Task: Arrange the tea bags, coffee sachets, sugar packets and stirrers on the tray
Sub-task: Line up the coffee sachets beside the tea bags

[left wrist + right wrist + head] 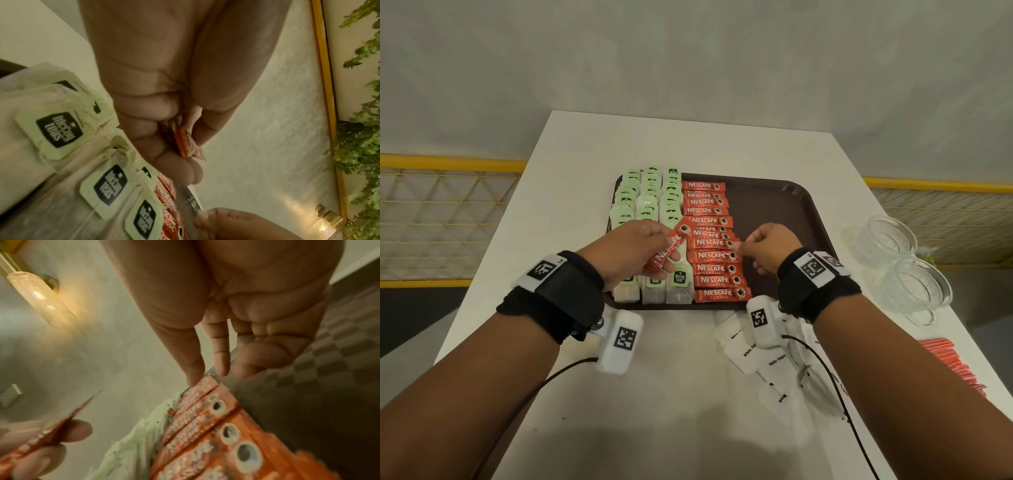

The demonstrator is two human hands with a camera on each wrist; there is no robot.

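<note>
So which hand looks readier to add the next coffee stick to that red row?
Probably the left hand: it grips a loose Nescafe sachet just above the tray. The right hand carries none; its fingertips are at the laid Nescafe row.

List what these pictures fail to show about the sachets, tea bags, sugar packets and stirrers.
- Head view: the left hand, holding a coffee sachet, covers the middle of the tea bag rows.
- Head view: the right wrist camera and cable overlie the sugar packets; their count is unclear.
- Head view: the red stirrers are blurred near the frame edge.
- Right wrist view: whether the right hand pinches a sachet in the coffee row is blurred.
</note>
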